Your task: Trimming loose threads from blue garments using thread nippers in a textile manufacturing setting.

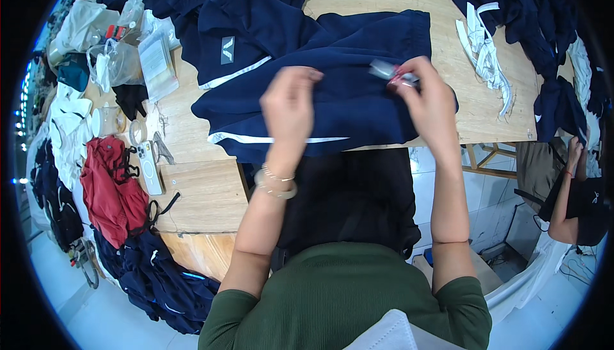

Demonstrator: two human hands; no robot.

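Head view: right hand (433, 102) pinching a clear-and-red item (383, 69) over the navy garment (361, 110) on the table (201, 187), left hand (289, 104) blurred, grip unclear—handling's underway, seemingly, and steady cloth is wanted next.

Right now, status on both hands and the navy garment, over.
Left hand over navy garment, blurred, grip unclear. Right hand holding small shiny item. Garment lying on table; white strips apart, to its right.
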